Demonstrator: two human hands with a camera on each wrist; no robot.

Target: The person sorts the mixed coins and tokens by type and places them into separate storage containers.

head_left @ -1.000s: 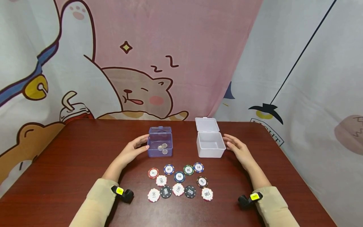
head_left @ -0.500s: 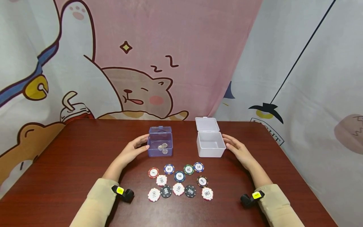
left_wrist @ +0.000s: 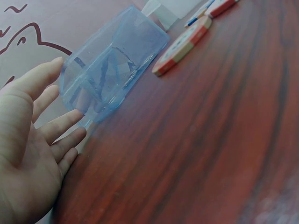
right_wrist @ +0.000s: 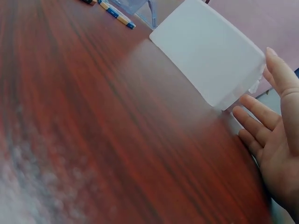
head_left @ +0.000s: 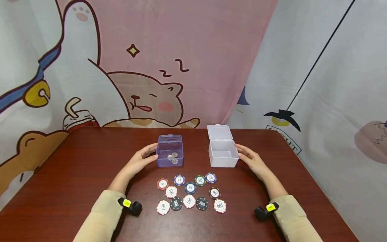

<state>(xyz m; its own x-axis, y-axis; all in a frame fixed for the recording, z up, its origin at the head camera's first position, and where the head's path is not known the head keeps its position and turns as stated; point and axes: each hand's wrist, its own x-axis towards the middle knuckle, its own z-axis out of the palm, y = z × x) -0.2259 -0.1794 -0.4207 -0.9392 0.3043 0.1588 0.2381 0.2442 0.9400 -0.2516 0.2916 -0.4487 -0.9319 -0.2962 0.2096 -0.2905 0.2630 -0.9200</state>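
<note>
A blue see-through plastic box (head_left: 170,163) stands at the middle of the table with its lid raised and several silver coins (head_left: 174,155) inside. My left hand (head_left: 140,162) rests at its left side, fingers extended, thumb and fingertips at the wall. To the right is a white plastic box (head_left: 223,161), lid tipped back, nothing visible in it. Beside its right wall lies my right hand (head_left: 254,162) with fairly straight fingers, the tips at the box. In the right wrist view, the thumb of the right hand (right_wrist: 280,154) is at the white box's upper corner.
Several poker chips lie in front of the boxes, among them a red chip (head_left: 162,184), a green chip (head_left: 200,180) and a black chip (head_left: 202,203). Behind the brown table (head_left: 99,151) hangs a cartoon-printed cloth (head_left: 211,67).
My right hand has shifted slightly left, closer against the white box. The left hand, boxes and chips keep their places; the head view moved a little.
</note>
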